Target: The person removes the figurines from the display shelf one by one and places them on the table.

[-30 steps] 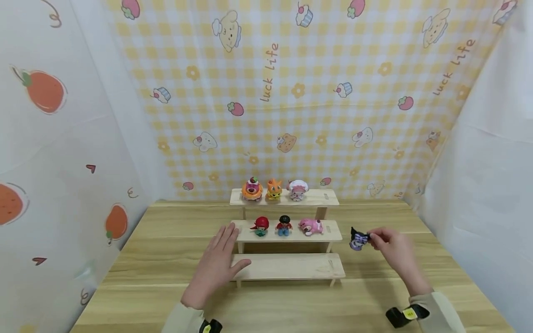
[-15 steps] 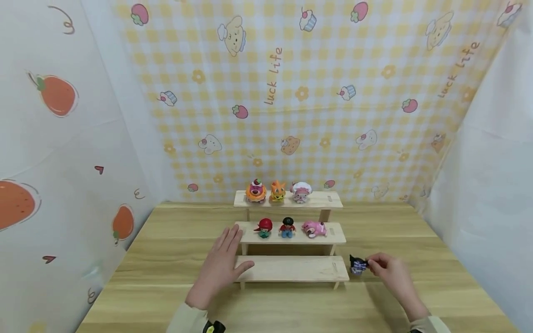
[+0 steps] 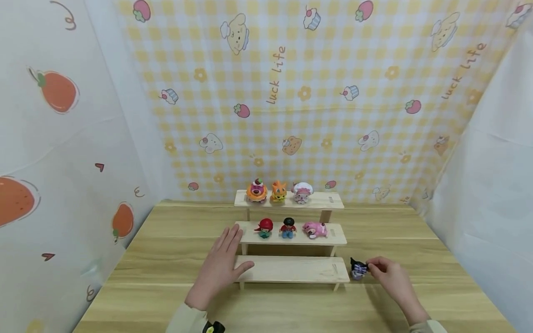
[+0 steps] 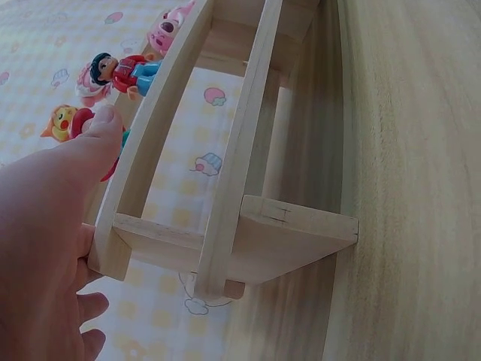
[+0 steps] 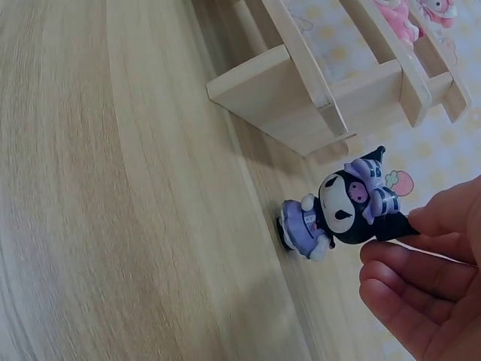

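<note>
My right hand (image 3: 393,282) pinches a small black and purple figurine (image 5: 342,199) by one ear between thumb and finger. The figurine is upright beside the right end of the lowest step, close over the table in the head view. At the left side of the three-step wooden display stand (image 3: 291,269), my left hand (image 3: 218,263) rests with fingers straight, fingertips at the end of the middle step and thumb reaching over the lowest one. A red-haired figurine (image 3: 264,228), a dark-haired figurine (image 3: 288,228) and a pink lying figurine (image 3: 315,230) sit on the middle step.
On the top step are an orange and purple figurine (image 3: 257,192), an orange and yellow figurine (image 3: 278,192) and a white-capped pink figurine (image 3: 302,192). The stand is on a wood-grain table (image 3: 166,254). A yellow checked cloth (image 3: 266,129) hangs behind it, with white cloths at both sides.
My right hand has brought the black and purple figurine down and nearer, from beside the middle step to beside the lowest step. The left hand stays at the stand; the head view has shifted slightly.
</note>
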The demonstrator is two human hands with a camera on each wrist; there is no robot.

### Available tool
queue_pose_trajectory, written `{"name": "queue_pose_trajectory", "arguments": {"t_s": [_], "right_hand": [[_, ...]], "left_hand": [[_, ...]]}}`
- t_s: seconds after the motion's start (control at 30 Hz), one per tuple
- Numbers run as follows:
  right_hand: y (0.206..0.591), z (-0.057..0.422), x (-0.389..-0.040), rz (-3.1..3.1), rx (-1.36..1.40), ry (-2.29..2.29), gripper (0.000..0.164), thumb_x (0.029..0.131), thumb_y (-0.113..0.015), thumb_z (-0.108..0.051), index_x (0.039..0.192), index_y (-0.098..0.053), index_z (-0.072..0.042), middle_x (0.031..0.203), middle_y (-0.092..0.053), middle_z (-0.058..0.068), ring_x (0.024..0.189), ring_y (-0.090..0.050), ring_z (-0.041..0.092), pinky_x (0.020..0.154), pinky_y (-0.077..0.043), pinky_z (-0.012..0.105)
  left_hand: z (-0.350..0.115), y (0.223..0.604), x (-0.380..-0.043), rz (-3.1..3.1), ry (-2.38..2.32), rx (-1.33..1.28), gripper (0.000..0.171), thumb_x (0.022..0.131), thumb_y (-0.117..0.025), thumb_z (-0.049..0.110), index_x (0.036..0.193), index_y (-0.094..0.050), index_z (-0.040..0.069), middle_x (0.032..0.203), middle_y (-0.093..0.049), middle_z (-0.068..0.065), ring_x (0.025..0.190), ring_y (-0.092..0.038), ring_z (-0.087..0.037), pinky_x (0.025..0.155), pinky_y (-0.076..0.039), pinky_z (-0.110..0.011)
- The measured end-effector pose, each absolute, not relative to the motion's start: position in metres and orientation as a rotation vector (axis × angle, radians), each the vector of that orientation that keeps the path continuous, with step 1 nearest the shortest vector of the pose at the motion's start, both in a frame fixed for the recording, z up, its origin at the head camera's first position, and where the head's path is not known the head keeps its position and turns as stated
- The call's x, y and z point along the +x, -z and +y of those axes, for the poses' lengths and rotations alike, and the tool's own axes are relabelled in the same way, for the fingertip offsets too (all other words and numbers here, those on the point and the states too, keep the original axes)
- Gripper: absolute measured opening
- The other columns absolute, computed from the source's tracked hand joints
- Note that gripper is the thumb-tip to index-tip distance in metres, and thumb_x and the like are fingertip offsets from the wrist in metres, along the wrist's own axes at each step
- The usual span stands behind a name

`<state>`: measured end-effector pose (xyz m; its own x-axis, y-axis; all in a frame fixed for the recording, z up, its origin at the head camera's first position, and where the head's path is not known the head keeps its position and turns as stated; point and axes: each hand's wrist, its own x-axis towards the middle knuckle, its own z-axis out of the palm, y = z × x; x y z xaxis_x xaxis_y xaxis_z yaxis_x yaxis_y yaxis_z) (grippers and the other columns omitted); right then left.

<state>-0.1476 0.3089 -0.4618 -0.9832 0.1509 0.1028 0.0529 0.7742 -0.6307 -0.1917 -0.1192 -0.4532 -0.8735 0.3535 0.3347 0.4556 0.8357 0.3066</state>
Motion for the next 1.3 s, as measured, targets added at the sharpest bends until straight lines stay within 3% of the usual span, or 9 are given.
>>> {"name": "queue_pose_trajectory", "arguments": {"t_s": [0.2, 0.37, 0.53, 0.83, 1.3], "right_hand": [[0.459, 0.310, -0.148, -2.842, -0.173, -0.947, 0.023, 0.093, -0.057, -0.015, 0.106, -0.069, 0.000, 0.092, -0.072, 0.010, 0.075, -0.062, 0.011, 0.063, -0.049, 0.025], [0.447, 0.309, -0.154, -2.822, -0.182, -0.986, 0.034, 0.097, -0.052, -0.023, 0.112, -0.065, 0.005, 0.098, -0.071, 0.017, 0.081, -0.066, 0.021, 0.067, -0.052, 0.030], [0.428, 0.304, -0.166, -2.726, -0.109, -0.896, 0.035, 0.098, -0.053, -0.026, 0.109, -0.066, 0.004, 0.095, -0.072, 0.017, 0.084, -0.067, 0.029, 0.068, -0.051, 0.034], [0.392, 0.284, -0.196, -2.667, 0.024, -0.820, 0.033, 0.098, -0.054, -0.029, 0.110, -0.068, -0.001, 0.098, -0.071, 0.017, 0.086, -0.066, 0.030, 0.070, -0.054, 0.044], [0.351, 0.237, -0.239, -2.601, 0.223, -0.844, 0.019, 0.093, -0.063, -0.020, 0.101, -0.071, -0.006, 0.089, -0.071, 0.010, 0.079, -0.064, 0.023, 0.064, -0.050, 0.032]], "left_hand": [[-0.120, 0.453, -0.192, -2.749, 0.558, -0.615, 0.088, 0.084, -0.064, 0.054, 0.149, -0.031, 0.004, 0.158, -0.024, -0.011, 0.145, -0.020, -0.035, 0.115, -0.024, -0.053], [-0.120, 0.454, -0.193, -2.725, 0.546, -0.623, 0.087, 0.083, -0.067, 0.051, 0.148, -0.033, 0.003, 0.157, -0.026, -0.012, 0.144, -0.022, -0.037, 0.113, -0.026, -0.054], [-0.121, 0.454, -0.193, -2.720, 0.528, -0.623, 0.086, 0.083, -0.066, 0.052, 0.147, -0.034, 0.003, 0.156, -0.027, -0.013, 0.143, -0.025, -0.038, 0.113, -0.027, -0.055], [-0.121, 0.453, -0.193, -2.758, 0.553, -0.593, 0.087, 0.083, -0.066, 0.053, 0.149, -0.033, 0.007, 0.158, -0.025, -0.009, 0.144, -0.022, -0.036, 0.113, -0.024, -0.057], [-0.121, 0.455, -0.192, -2.766, 0.571, -0.595, 0.085, 0.084, -0.065, 0.052, 0.149, -0.032, 0.008, 0.158, -0.025, -0.008, 0.145, -0.021, -0.036, 0.114, -0.022, -0.058]]}}
